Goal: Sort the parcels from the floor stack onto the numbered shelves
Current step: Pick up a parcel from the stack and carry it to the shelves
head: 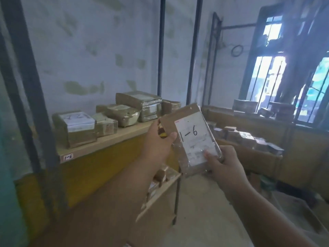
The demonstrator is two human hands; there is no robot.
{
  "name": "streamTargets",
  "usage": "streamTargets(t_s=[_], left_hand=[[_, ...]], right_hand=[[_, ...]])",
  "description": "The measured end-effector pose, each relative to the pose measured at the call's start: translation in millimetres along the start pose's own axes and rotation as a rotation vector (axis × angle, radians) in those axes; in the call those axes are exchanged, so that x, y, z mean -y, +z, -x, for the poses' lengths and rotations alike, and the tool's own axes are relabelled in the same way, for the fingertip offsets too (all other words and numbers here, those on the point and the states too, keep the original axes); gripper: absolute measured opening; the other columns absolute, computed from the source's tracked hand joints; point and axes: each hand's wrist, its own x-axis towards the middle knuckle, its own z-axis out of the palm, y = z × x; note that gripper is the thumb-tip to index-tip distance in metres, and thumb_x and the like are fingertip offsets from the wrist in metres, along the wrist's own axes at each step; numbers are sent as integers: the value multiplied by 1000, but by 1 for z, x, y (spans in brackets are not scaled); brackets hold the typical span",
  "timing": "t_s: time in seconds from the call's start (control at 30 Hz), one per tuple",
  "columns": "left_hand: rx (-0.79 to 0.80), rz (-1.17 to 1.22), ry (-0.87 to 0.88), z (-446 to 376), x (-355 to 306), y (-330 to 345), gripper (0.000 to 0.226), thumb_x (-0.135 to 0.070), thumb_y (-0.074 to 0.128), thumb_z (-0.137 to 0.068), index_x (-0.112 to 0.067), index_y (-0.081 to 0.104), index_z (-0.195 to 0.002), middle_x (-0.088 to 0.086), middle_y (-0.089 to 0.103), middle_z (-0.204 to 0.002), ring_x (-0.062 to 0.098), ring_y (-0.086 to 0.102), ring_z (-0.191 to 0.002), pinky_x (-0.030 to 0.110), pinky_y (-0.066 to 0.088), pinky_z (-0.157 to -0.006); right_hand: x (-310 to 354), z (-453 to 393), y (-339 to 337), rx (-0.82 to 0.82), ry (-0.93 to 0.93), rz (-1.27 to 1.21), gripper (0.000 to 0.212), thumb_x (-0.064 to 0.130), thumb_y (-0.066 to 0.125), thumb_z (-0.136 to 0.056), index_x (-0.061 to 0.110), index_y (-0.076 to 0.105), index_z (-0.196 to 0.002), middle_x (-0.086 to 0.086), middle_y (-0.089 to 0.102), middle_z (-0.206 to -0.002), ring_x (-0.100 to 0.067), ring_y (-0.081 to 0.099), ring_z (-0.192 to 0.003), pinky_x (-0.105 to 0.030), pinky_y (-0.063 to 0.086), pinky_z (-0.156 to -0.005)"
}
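I hold a flat brown parcel [191, 139] upright in front of me, its white label marked "1-6" facing me. My left hand [160, 141] grips its left edge, thumb on the front. My right hand [222, 163] holds its lower right corner, thumb pressed on the label. To the left runs a wooden shelf [114, 141] with a small tag reading "1-6" [68, 157] on its front edge. Several taped brown parcels [114, 116] lie on that shelf.
Dark metal uprights [32, 104] frame the shelving at left and behind. A lower shelf [160, 189] with small parcels sits below my hands. Open cartons full of parcels [249, 138] stand at right under a bright window [277, 82]. Bare concrete floor lies ahead.
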Motion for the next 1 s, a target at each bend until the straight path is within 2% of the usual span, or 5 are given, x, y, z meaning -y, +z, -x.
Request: streamTargets(t_s=[0.2, 0.37, 0.7, 0.8, 1.0], left_hand=[[-23, -121, 105, -115, -6, 43, 76, -16, 77, -87, -37, 37, -147, -3, 69, -120, 9, 67, -100, 16, 50, -74], [13, -251, 181, -233, -15, 73, 49, -18, 73, -91, -34, 52, -133, -8, 72, -89, 12, 74, -76, 32, 60, -69], [140, -907, 117, -412, -24, 133, 35, -33, 74, -88, -20, 58, -117, 2, 70, -96, 20, 68, -82, 32, 54, -62], [81, -907, 101, -440, -12, 139, 44, -35, 76, -87, -22, 56, -124, 1, 68, -103, 21, 69, -88, 41, 60, -75], [-21, -843, 29, -472, 2, 162, 43, -26, 74, -89, -28, 55, -127, 1, 71, -96, 21, 72, -85, 43, 61, -69]], right_hand=[[-20, -134, 16, 34, -56, -35, 24, 42, 66, -92, 29, 54, -108, 6, 69, -98, -12, 71, -83, -26, 57, -59], [-28, -258, 23, 1, -124, -22, 29, 50, 66, -89, 33, 54, -109, 7, 69, -102, -13, 70, -89, -39, 62, -71], [-64, -422, 44, 117, -69, 11, 27, 39, 59, -96, 23, 52, -117, 5, 68, -97, -10, 71, -72, -24, 57, -53], [-83, -450, 59, 125, -83, -11, 27, 41, 60, -95, 22, 53, -113, 5, 67, -96, -8, 70, -69, -16, 50, -48], [-107, -499, 73, 273, -56, -47, 31, 44, 63, -92, 24, 49, -112, 0, 63, -107, -15, 71, -79, -34, 62, -59]])
